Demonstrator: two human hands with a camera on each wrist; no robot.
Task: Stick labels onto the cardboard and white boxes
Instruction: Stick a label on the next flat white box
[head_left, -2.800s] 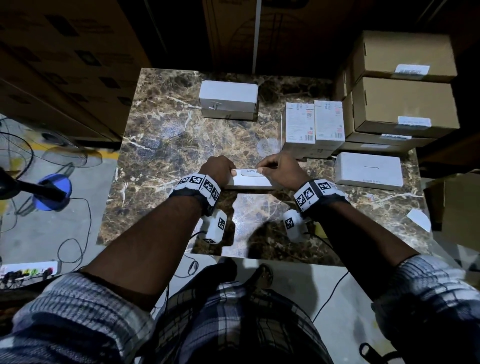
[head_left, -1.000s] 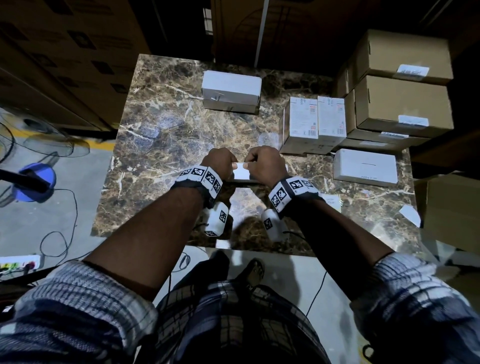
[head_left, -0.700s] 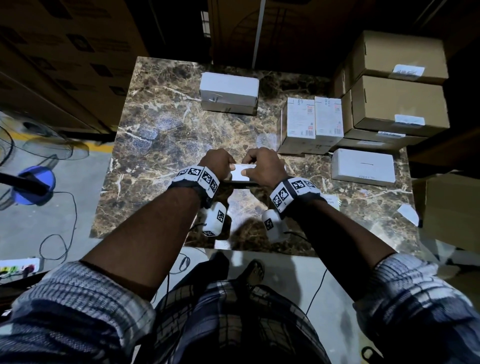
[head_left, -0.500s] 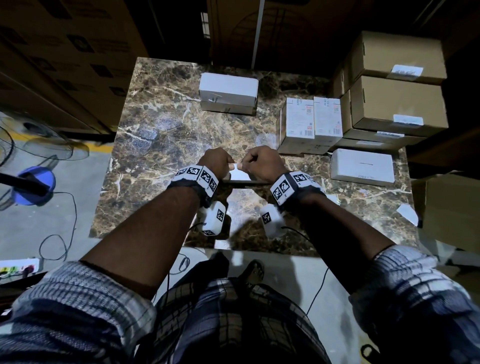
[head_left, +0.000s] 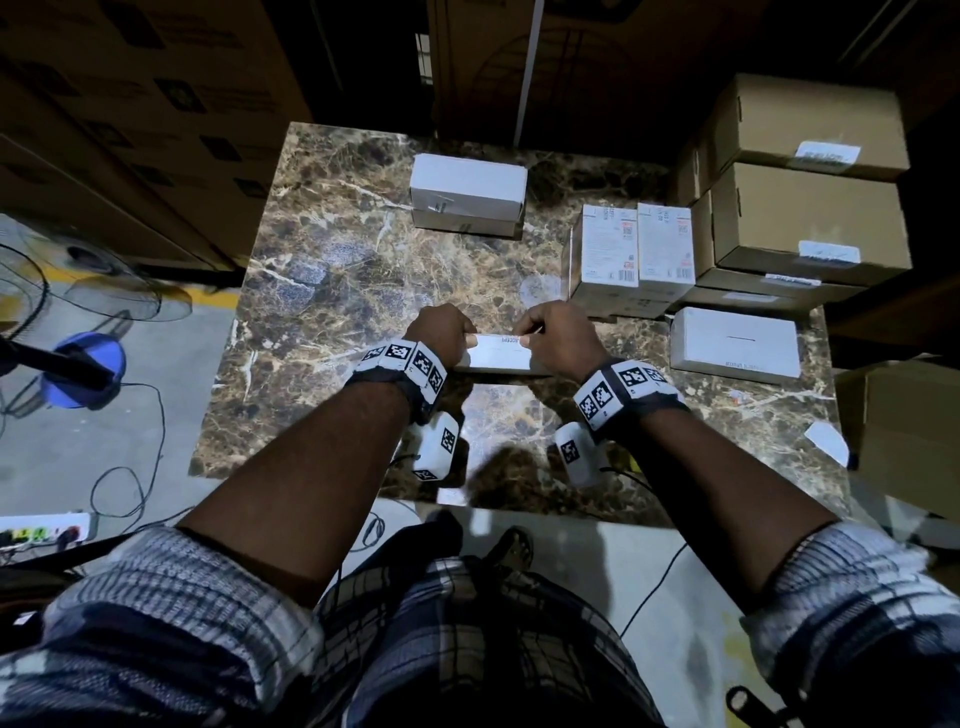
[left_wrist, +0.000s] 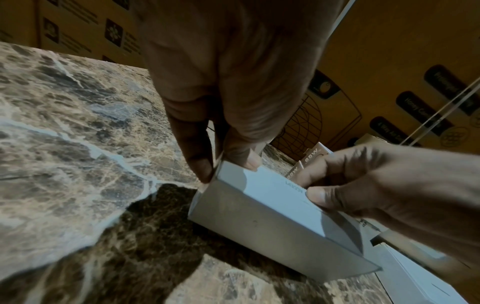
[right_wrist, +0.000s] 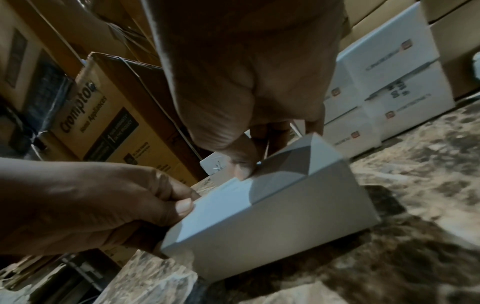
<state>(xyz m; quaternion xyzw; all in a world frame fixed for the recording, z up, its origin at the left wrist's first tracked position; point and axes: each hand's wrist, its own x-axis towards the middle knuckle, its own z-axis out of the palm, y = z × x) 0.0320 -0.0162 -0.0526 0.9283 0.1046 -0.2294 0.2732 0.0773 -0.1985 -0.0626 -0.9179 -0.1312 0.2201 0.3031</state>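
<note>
Marble table (head_left: 332, 291) carries brown cardboard boxes (head_left: 810, 223) stacked at far right, white boxes (head_left: 631, 249) beside them, one more white box (head_left: 467, 187) at the back. Near the front-middle sits a white box (head_left: 501, 353) w/ a label (head_left: 506, 340) on top. Left hand (head_left: 439, 332) pinches its left end, thumb on top; right hand (head_left: 558, 335) pinches the right end, thumb pressing the label.

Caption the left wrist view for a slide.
Both hands, left hand and right hand, pinch a white box on the marble table.
</note>
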